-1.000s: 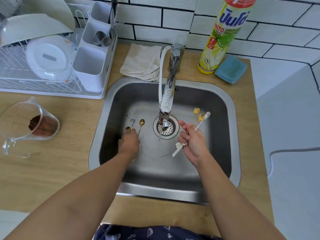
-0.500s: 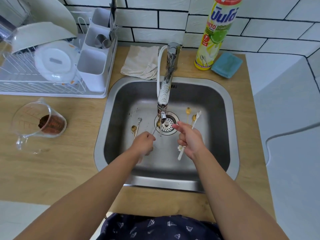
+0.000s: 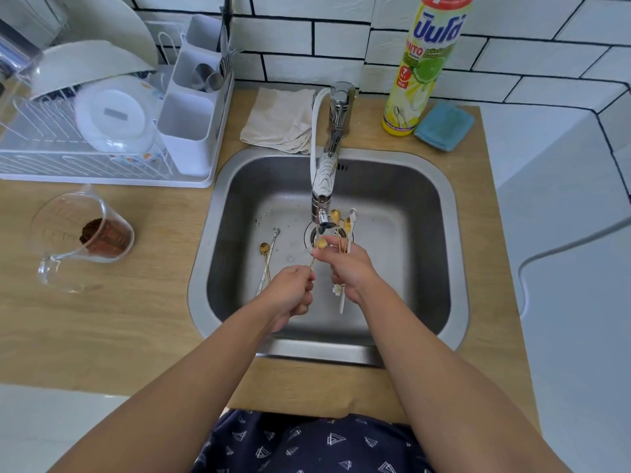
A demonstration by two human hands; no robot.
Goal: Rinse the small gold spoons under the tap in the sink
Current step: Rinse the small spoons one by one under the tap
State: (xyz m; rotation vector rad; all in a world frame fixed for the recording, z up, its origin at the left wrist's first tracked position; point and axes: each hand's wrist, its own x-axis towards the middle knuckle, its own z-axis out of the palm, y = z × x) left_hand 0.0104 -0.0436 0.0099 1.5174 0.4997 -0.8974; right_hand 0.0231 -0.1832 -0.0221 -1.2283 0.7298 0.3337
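Observation:
In the steel sink [image 3: 444, 254], my right hand [image 3: 351, 268] grips a bunch of small spoons [image 3: 343, 227], gold bowls and one white bowl upward, right beside the tap spout [image 3: 321, 199]. The white handle with a flower charm [image 3: 338, 290] sticks out below the hand. My left hand [image 3: 290, 295] pinches the handle of one gold spoon [image 3: 320, 244], whose bowl lies under the spout against my right fingertips. Another gold spoon [image 3: 264, 249] and a silver one [image 3: 275, 233] lie on the sink floor to the left. I cannot tell whether water runs.
A dish rack [image 3: 102, 131] with plates and a cutlery caddy stands at the back left. A glass measuring jug [image 3: 85, 237] with brown powder lies on the wooden counter. A folded cloth [image 3: 276, 121], a detergent bottle [image 3: 423, 63] and a blue sponge [image 3: 444, 126] sit behind the sink.
My left hand lifted one gold spoon from the sink floor and carried it right, under the spout. My right hand brought its bunch of spoons left toward the tap.

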